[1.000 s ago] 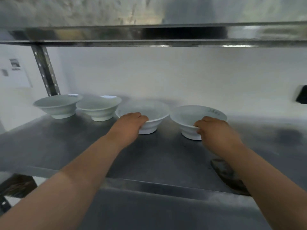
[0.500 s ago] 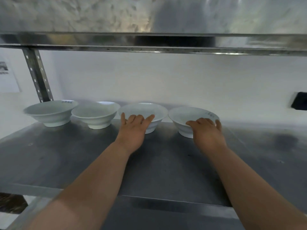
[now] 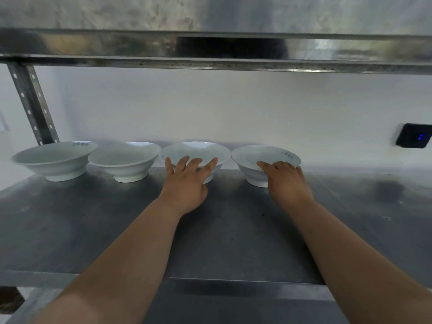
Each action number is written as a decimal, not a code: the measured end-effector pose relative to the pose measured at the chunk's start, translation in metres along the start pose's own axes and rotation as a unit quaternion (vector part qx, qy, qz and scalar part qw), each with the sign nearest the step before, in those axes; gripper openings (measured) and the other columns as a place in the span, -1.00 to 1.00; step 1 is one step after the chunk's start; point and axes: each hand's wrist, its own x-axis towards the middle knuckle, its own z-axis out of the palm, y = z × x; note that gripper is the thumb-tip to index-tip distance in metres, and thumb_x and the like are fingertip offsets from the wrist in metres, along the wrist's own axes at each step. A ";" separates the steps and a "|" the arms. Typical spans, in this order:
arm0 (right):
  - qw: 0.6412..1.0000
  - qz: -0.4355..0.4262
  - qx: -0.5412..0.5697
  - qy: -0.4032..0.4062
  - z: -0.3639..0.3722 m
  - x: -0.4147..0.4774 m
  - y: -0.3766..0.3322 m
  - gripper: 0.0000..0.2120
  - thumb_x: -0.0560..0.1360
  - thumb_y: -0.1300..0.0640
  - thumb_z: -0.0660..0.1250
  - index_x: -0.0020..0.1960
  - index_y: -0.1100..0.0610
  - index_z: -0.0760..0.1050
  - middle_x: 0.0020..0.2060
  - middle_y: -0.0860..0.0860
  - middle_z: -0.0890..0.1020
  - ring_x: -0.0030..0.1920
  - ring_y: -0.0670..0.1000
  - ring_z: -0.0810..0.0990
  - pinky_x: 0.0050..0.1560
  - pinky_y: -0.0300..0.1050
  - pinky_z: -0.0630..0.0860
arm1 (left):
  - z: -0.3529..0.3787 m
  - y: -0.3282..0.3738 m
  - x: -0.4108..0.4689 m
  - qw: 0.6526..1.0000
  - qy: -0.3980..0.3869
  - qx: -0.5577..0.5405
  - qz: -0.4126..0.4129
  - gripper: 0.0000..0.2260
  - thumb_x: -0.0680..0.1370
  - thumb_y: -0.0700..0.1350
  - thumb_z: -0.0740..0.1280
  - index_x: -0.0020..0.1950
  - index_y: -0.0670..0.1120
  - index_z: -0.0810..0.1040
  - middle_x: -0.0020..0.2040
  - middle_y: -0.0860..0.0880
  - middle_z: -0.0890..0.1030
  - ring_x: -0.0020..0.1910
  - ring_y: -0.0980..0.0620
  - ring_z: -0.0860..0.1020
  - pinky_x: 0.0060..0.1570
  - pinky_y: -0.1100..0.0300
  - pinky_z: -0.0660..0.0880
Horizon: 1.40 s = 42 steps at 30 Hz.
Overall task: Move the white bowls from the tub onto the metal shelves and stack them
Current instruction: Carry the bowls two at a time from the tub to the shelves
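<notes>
Shelf: grey metal shelf point(image 3: 93, 230) carried four white ceramic bowls point(image 3: 121, 164) in a row at its back.
Left hand point(image 3: 184, 188): fingers spread, flat against third bowl point(image 3: 196, 153).
Right hand point(image 3: 286, 181): cupped over fourth bowl point(image 3: 254, 160); grip unclear.
Tip: nudge level along the shelf back, rims apart.

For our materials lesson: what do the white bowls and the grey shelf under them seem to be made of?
White bowls: probably glazed ceramic, given the smooth, faintly glossy surface, thin rim and foot ring. Grey shelf: metal, likely steel, with a dull brushed sheen and folded front edge.

Dim, soft light; wide-angle bending at edges, slight blur
</notes>
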 end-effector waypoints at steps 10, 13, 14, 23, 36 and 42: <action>1.000 -0.001 -0.011 -0.005 0.006 0.000 0.001 -0.39 0.52 0.25 0.19 0.51 -0.12 0.20 0.33 0.05 0.47 0.40 0.13 0.34 0.44 0.22 0.21 | -0.001 -0.001 -0.004 1.000 -0.017 -0.005 -0.004 -0.37 0.56 0.04 0.18 0.56 0.24 -0.03 0.53 -0.04 0.21 0.54 -0.18 0.08 0.47 -0.33 -0.09; 1.000 -0.004 0.024 0.015 0.006 -0.008 0.001 -0.48 0.56 0.15 0.20 0.50 -0.07 0.24 0.41 0.09 0.41 0.47 0.16 0.25 0.47 0.23 0.17 | -0.002 -0.001 -0.005 1.000 -0.010 -0.022 -0.001 -0.37 0.57 0.02 0.19 0.59 0.19 -0.02 0.57 -0.07 0.17 0.57 -0.18 0.01 0.51 -0.23 -0.09; 0.999 -0.006 0.046 0.027 0.002 -0.013 0.000 -0.49 0.56 0.13 0.21 0.50 -0.04 0.28 0.43 0.12 0.38 0.49 0.19 0.23 0.47 0.21 0.19 | -0.006 0.001 -0.007 0.999 0.005 -0.047 0.005 -0.38 0.56 -0.01 0.20 0.59 0.15 0.03 0.57 -0.09 0.18 0.57 -0.18 0.02 0.53 -0.17 -0.06; 0.927 0.054 0.362 0.081 -0.082 -0.191 -0.028 -0.71 0.54 0.16 0.33 0.23 -0.07 0.54 0.14 -0.20 0.60 0.14 -0.18 0.56 0.16 -0.34 0.45 | -0.085 0.075 -0.128 0.835 0.006 -0.549 0.040 -0.69 0.52 -0.12 0.30 0.23 0.12 0.52 0.16 0.15 0.60 0.20 0.17 0.55 0.17 0.26 0.49; 0.836 0.407 0.367 -0.015 -0.034 -0.542 -0.077 -0.73 0.55 0.20 0.33 0.18 -0.09 0.56 0.07 -0.32 0.61 0.11 -0.27 0.56 0.11 -0.43 0.44 | 0.000 0.161 -0.347 0.730 -0.371 -0.572 0.058 -0.67 0.46 0.09 0.26 0.22 0.27 0.49 0.25 0.24 0.52 0.22 0.30 0.50 0.21 0.24 0.48; 0.747 0.540 0.387 -0.010 -0.052 -0.679 -0.101 -0.71 0.54 0.23 0.30 0.11 -0.13 0.55 0.02 -0.36 0.61 0.11 -0.28 0.56 0.05 -0.50 0.41 | -0.009 0.228 -0.419 0.681 -0.468 -0.555 0.091 -0.66 0.55 -0.08 0.29 0.29 0.21 0.47 0.27 0.24 0.52 0.25 0.31 0.48 0.30 0.17 0.43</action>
